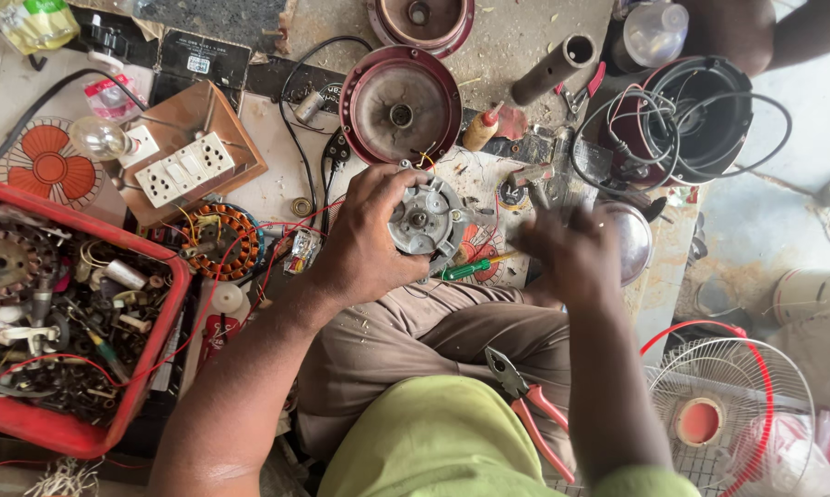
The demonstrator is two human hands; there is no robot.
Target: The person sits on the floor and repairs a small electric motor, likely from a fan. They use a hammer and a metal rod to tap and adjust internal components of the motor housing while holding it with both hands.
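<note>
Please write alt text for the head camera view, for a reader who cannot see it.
Seen from above, a seated person's left hand grips a round grey metal motor part over the lap, while the blurred right hand is beside it. A red crate of parts stands to the left and red-handled pliers lie on the lap.

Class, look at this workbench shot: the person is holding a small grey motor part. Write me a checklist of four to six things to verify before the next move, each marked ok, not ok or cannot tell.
1. Left hand has a firm hold on the grey motor part: ok, fingers wrap its rim.
2. Right hand is steady: cannot tell, it is blurred.
3. Right hand holds a tool: cannot tell.
4. Green-handled screwdriver within reach: ok, it lies just below the motor part.
5. Red-handled pliers within reach: ok, they rest on the lap.
6. Loose wires clear of the work: not ok, red wires run close beside the left hand.
</note>
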